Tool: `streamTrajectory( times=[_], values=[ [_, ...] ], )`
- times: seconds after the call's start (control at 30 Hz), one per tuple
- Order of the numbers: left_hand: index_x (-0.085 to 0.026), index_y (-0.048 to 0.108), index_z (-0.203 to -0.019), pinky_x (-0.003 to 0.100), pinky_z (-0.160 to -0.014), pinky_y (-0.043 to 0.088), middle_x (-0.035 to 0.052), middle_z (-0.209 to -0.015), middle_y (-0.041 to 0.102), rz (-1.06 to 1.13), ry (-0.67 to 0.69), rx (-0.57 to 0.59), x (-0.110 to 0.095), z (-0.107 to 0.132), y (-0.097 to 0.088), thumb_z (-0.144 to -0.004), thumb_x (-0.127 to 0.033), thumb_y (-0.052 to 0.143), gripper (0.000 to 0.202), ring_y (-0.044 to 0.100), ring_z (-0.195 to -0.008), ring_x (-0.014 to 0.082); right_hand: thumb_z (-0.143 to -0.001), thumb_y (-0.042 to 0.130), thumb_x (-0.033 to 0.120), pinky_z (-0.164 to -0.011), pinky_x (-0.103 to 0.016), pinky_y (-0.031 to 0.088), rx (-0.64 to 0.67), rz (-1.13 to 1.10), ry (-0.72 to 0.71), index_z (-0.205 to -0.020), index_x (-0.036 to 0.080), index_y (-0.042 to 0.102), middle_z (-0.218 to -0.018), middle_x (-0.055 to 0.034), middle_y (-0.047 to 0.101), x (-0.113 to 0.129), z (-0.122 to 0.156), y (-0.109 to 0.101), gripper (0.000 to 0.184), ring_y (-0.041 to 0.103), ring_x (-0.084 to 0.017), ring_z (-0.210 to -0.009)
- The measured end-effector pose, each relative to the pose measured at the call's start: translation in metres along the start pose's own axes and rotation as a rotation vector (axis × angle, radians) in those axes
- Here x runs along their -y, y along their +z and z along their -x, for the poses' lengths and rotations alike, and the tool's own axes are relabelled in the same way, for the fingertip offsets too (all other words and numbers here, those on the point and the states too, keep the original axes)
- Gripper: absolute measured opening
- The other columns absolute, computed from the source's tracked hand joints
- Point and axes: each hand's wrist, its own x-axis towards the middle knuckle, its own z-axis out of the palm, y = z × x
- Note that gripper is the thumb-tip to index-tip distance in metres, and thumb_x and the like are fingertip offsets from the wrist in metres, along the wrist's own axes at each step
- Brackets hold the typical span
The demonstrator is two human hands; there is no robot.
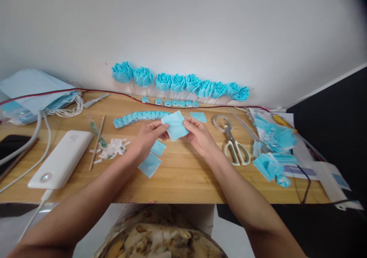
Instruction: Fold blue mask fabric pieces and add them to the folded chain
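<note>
My left hand (149,135) and my right hand (199,135) both pinch one light blue square piece (175,125), held just above the wooden table (183,181). The left fingers grip its left edge, the right fingers its right edge. Two more blue squares (151,160) lie flat on the table under my left wrist. Another blue square (198,116) lies just beyond my right hand. A curved row of small folded blue pieces (137,117) runs behind my hands.
Several blue flowers (177,82) lean along the wall. White-handled scissors (233,143) lie right of my right hand. A pile of blue scraps (272,151) sits far right. A white power bank (61,158), a wooden stick (96,142) and white scraps (111,149) lie left.
</note>
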Motion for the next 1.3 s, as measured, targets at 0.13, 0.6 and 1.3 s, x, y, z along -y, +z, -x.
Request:
streamTrajectory(
  times=[0.13, 0.6, 1.3],
  values=[
    [-0.016, 0.067, -0.072, 0.028, -0.066, 0.045, 0.0022, -0.067, 0.064, 0.055, 0.003, -0.040, -0.003, 0.001, 0.002, -0.079, -0.037, 0.072, 0.023, 0.057, -0.063, 0.0135, -0.069, 0.079, 0.049, -0.063, -0.026, 0.044, -0.044, 0.112, -0.085, -0.075, 0.022, 0.059, -0.070, 0.0038, 0.054, 0.001, 0.000, -0.002, 0.035, 0.049, -0.012, -0.064],
    [-0.018, 0.058, -0.129, 0.034, -0.084, 0.056, 0.0086, -0.105, 0.072, 0.460, -0.236, 0.028, -0.010, 0.000, 0.002, -0.082, -0.020, 0.068, 0.048, 0.071, -0.088, 0.0195, -0.095, 0.061, 0.031, -0.075, -0.038, 0.044, 0.098, 1.230, -0.949, -0.088, 0.030, 0.075, -0.084, -0.0026, 0.070, -0.001, 0.011, -0.003, 0.015, 0.059, -0.020, -0.081],
    [-0.021, 0.061, -0.135, 0.039, -0.096, 0.056, 0.0093, -0.121, 0.072, 0.451, -0.115, 0.024, -0.005, -0.003, 0.000, -0.079, -0.011, 0.068, 0.058, 0.068, -0.109, 0.0239, -0.088, 0.065, 0.032, -0.091, -0.038, 0.049, 0.056, 0.875, -0.621, -0.090, 0.028, 0.070, -0.098, -0.0024, 0.073, 0.002, 0.004, -0.012, 0.007, 0.066, -0.022, -0.097]
  ],
)
